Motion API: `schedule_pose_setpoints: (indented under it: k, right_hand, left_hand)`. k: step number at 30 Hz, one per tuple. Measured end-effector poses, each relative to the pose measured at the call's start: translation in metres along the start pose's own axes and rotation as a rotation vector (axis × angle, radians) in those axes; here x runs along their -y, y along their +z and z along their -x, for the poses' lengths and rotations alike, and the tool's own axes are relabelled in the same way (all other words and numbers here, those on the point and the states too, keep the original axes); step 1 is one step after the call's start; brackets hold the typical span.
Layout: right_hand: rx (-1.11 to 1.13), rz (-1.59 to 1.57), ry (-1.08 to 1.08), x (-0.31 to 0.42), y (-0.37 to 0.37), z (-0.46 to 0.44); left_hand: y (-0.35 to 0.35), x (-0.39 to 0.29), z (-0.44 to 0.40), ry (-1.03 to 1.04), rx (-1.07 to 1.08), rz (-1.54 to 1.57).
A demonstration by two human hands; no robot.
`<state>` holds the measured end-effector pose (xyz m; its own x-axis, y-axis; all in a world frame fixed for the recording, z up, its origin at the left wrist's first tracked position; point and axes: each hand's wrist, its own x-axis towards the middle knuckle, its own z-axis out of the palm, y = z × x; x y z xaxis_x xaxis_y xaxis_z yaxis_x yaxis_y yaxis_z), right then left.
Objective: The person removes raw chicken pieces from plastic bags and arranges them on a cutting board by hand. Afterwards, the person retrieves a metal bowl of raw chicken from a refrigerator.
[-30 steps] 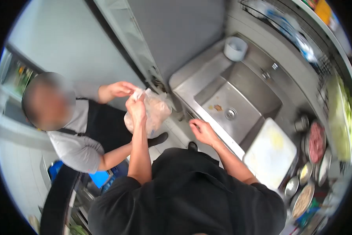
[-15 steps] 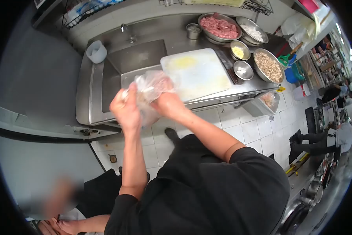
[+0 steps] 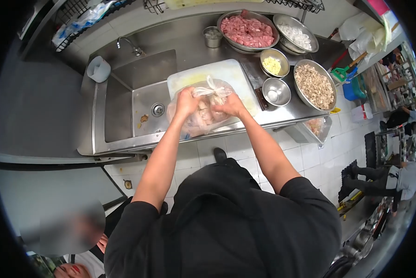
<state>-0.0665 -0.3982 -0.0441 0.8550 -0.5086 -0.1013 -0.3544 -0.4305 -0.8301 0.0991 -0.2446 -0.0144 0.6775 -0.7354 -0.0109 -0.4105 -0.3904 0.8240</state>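
Observation:
A clear plastic bag [image 3: 199, 124] with pale, pinkish pieces, perhaps raw meat, rests over the front of the white cutting board [image 3: 226, 69]. Its gathered, tied-looking top stands up between my hands. On the bag's left side, my left hand [image 3: 186, 103] grips the plastic with fingers curled. My right hand [image 3: 230, 106] holds the right side just below the gathered top. Some of my fingertips are hidden by the bag. A knife [image 3: 261, 99] with a brown handle lies to the right of the board.
Left of the board is a steel sink [image 3: 120, 111] with scraps near its drain. Bowls of cut pink meat [image 3: 247, 30], white pieces [image 3: 295, 37], chopped yellow bits [image 3: 271, 65] and chopped brown pieces [image 3: 314, 85] stand at the right. Another person [image 3: 80, 259] is at lower left.
The bag has come down onto the board, its top now gathered upward. My hands moved apart to either side of it, my right hand shifting rightward. The camera view has shifted too.

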Motion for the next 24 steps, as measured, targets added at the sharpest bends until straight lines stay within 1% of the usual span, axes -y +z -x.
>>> schedule_pose_setpoints:
  k: [1,3,4,6,7,8,10,11,12,14,15,17,18,20,21,22,23,24]
  right_hand:
    - [0.006,-0.007,0.0,-0.006,-0.003,-0.002]
    - [0.019,-0.282,0.008,-0.015,-0.009,-0.003]
    - [0.03,-0.285,0.005,-0.025,-0.012,-0.005]
    - [0.17,-0.681,0.145,-0.058,-0.016,-0.01]
    - [0.184,-0.708,0.083,-0.069,-0.018,-0.01]
    - [0.183,-0.707,0.078,-0.081,-0.02,-0.01]
    - [0.247,-1.009,0.382,-0.099,-0.02,0.002]
    - [0.162,-1.402,0.225,-0.086,-0.005,0.011]
    - [0.116,-1.56,0.284,-0.093,-0.001,0.017]
    - [0.075,-1.785,0.441,-0.112,-0.002,0.037]
    - [0.059,-1.78,0.436,-0.116,-0.005,0.045]
    - [0.073,-1.849,0.242,-0.095,-0.021,0.068]
    - [0.043,-1.845,0.242,-0.089,-0.029,0.074]
    - [-0.03,-1.668,0.135,-0.075,-0.044,0.083]
    - [-0.069,-1.574,0.12,-0.054,-0.058,0.084]
    - [-0.09,-1.572,0.116,-0.05,-0.063,0.085]
    - [-0.103,-1.493,0.094,-0.048,-0.065,0.086]
    - [-0.107,-1.417,0.074,-0.046,-0.064,0.084]
  left_hand:
    - [0.003,-0.001,-0.008,-0.013,-0.044,0.018]
    - [0.006,-0.002,-0.024,-0.022,-0.036,-0.035]
    - [0.009,0.001,-0.029,-0.022,-0.026,-0.082]
    - [0.025,0.015,-0.036,-0.061,-0.01,-0.073]
    - [0.033,0.021,-0.04,-0.09,0.014,-0.061]
    - [0.038,0.022,-0.044,-0.086,0.011,-0.062]
    - [0.046,0.024,-0.041,-0.085,-0.019,-0.134]
    - [0.041,0.01,-0.039,-0.124,-0.013,-0.175]
    - [0.043,0.013,-0.042,-0.112,-0.006,-0.176]
    - [0.04,0.033,-0.045,-0.031,-0.151,-0.124]
    - [0.039,0.041,-0.046,0.0,-0.176,-0.122]
    - [0.032,0.059,-0.039,0.031,-0.196,-0.098]
    - [0.031,0.064,-0.036,0.036,-0.196,-0.076]
    - [0.018,0.028,-0.014,0.192,-0.26,-0.287]
    - [0.011,0.002,-0.005,0.208,-0.246,-0.275]
    - [0.007,-0.026,0.008,0.295,-0.279,-0.349]
    - [0.01,-0.042,0.015,0.377,-0.317,-0.426]
    - [0.022,-0.042,0.018,0.201,-0.101,-0.116]
